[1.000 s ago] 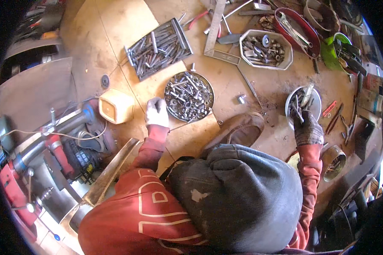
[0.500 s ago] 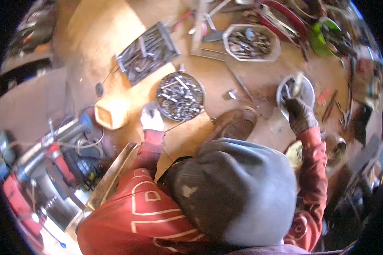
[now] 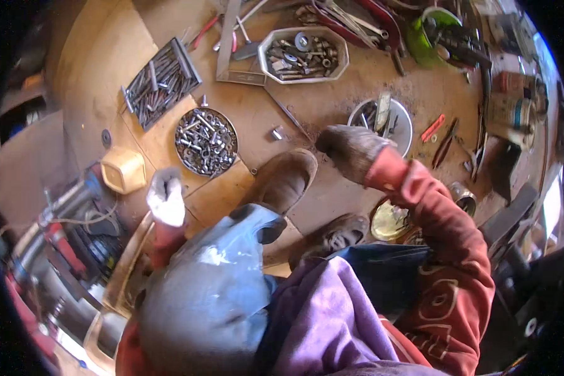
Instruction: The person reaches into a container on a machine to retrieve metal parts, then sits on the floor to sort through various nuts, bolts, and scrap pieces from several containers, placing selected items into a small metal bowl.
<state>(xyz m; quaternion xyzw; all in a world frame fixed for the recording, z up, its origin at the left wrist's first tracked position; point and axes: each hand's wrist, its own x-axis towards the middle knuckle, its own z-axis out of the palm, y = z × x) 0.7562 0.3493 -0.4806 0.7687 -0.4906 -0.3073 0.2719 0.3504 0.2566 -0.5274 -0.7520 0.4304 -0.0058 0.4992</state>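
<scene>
Both my hands wear dirty gloves. My left hand (image 3: 167, 195), bright in sunlight, hovers near a round tin (image 3: 180, 156) full of bolts and nuts. Its fingers are curled in; glare hides whether anything is between them. My right hand (image 3: 352, 150) is beside the near left edge of a round white bowl (image 3: 409, 135), its fingers pressed together and pointing left. What they hold, if anything, is hidden. Inside the bowl are dark metal pieces and a pale flat piece (image 3: 383, 109). A loose shiny nut or bolt (image 3: 277, 133) lies between tin and bowl.
Farther off are a rectangular tray (image 3: 195, 80) of metal rods, an eight-sided dish (image 3: 343, 62) of hardware, a steel square (image 3: 243, 78) and a green bucket (image 3: 422, 47). A yellowish square tub (image 3: 123, 170) stands left. Pliers (image 3: 446, 144) lie right; my boot (image 3: 288, 182) is in the middle.
My right hand has come out of the white bowl to its near left side. My left hand has drawn back a little from the tin. The whole view has shifted, showing more of my legs.
</scene>
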